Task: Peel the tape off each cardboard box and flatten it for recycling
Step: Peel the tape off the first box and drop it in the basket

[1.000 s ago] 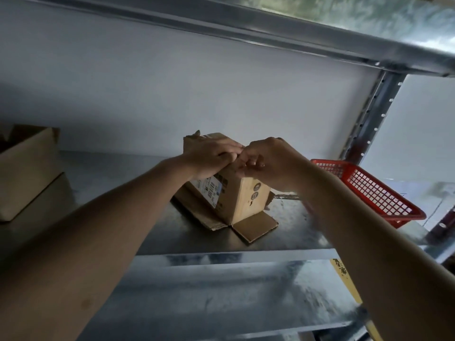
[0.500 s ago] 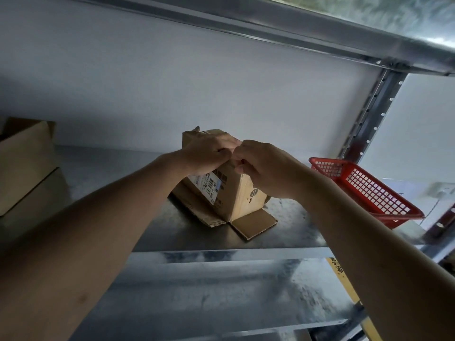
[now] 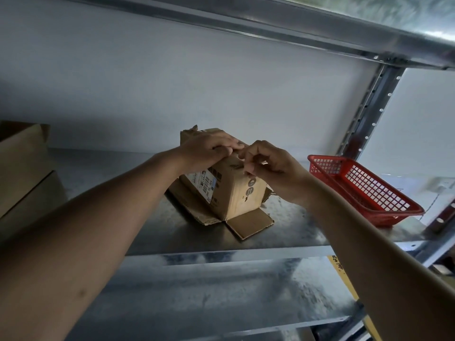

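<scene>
Work looks early: the small cardboard box [image 3: 229, 190] stands unflattened mid-shelf, its bottom flaps splayed on the metal shelf [image 3: 295, 232]. The left hand [image 3: 209, 150] lies flat on its top, fingers straight; the right hand [image 3: 268, 166] pinches at the top edge, probably tape, too small to confirm. A red basket [image 3: 369, 193] sits right, another box [image 3: 22, 166] far left; the shelf's front lip is near.
</scene>
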### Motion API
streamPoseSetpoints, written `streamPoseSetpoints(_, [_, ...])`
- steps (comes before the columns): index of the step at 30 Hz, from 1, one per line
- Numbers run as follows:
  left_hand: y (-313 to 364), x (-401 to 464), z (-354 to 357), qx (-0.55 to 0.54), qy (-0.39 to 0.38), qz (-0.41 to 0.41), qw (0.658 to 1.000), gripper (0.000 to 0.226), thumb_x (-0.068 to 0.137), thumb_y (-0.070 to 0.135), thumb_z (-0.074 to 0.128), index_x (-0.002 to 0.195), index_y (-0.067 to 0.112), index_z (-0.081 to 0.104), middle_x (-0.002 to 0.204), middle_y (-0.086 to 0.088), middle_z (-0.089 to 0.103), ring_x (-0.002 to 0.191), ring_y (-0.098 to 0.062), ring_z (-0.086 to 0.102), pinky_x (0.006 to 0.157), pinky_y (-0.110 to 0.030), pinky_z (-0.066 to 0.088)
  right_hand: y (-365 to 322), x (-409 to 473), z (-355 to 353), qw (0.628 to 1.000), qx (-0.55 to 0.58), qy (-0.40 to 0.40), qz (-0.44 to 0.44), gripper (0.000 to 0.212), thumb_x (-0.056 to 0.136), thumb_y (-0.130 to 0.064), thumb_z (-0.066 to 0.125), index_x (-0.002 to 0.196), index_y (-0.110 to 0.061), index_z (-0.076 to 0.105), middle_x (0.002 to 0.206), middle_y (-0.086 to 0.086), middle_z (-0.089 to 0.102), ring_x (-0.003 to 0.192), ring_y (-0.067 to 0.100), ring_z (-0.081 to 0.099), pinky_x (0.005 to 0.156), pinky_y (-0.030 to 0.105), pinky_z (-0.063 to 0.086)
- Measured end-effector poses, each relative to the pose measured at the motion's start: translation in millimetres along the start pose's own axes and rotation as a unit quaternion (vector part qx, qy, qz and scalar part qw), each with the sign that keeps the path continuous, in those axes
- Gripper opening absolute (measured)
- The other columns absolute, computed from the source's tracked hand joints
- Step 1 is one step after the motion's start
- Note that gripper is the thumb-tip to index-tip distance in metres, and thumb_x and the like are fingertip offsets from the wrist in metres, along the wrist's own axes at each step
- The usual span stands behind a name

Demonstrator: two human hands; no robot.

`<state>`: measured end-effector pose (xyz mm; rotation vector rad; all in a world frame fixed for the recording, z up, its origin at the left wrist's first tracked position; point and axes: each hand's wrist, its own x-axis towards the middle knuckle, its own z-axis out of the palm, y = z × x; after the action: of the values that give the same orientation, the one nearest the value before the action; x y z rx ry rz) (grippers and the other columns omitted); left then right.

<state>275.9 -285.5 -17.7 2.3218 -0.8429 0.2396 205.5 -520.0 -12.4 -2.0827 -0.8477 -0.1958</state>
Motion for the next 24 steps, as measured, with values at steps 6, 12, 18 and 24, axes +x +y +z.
streamPoseSetpoints(6, [-1.5, -0.6, 0.1, -0.001, -0.009, -0.001, 1.000, 0.043, 0.098, 0.041, 0.043, 0.133, 0.035, 0.068, 0.139, 0.014, 0.058, 0.136, -0.005, 0.048, 0.118, -0.047, 0.036, -4.9, -1.0, 5.4, 0.984, -0.122, 0.077, -0.099, 0.034, 0.077, -0.016, 0.091, 0.108, -0.020, 0.080, 0.098, -0.008, 0.075, 0.083, 0.011, 0.072, 0.072, 0.030, 0.062])
streamPoseSetpoints(12, [-3.8, 0.5, 0.3, -0.017, -0.004, -0.007, 1.000, 0.044, 0.096, 0.046, 0.044, 0.133, 0.040, 0.068, 0.139, 0.018, 0.058, 0.136, -0.003, 0.047, 0.120, -0.048, 0.034, 8.9, -9.0, 18.2, 0.977, -0.035, 0.197, -0.067, 0.018, 0.084, 0.004, 0.080, 0.087, -0.013, 0.083, 0.088, -0.006, 0.079, 0.085, 0.013, 0.075, 0.076, 0.041, 0.062])
streamPoseSetpoints(18, [-2.4, 4.7, 1.3, -0.049, -0.001, -0.023, 0.999, 0.036, 0.097, 0.041, 0.051, 0.128, 0.040, 0.070, 0.137, 0.020, 0.059, 0.136, -0.003, 0.048, 0.122, -0.044, 0.032, 17.3, -17.1, 24.0, 0.950, 0.192, 0.243, 0.049, 0.013, 0.092, 0.002, 0.072, 0.089, -0.010, 0.076, 0.093, 0.011, 0.079, 0.092, 0.028, 0.076, 0.089, 0.050, 0.062])
streamPoseSetpoints(24, [0.9, 3.5, -0.8, -0.056, -0.007, -0.036, 0.998, 0.024, 0.101, 0.039, 0.063, 0.122, 0.039, 0.074, 0.134, 0.023, 0.060, 0.133, 0.000, 0.049, 0.120, -0.039, 0.034, 13.1, -21.2, 16.8, 0.906, 0.298, 0.285, 0.090, 0.007, 0.100, -0.003, 0.064, 0.100, 0.004, 0.065, 0.095, 0.023, 0.074, 0.091, 0.034, 0.072, 0.087, 0.046, 0.063])
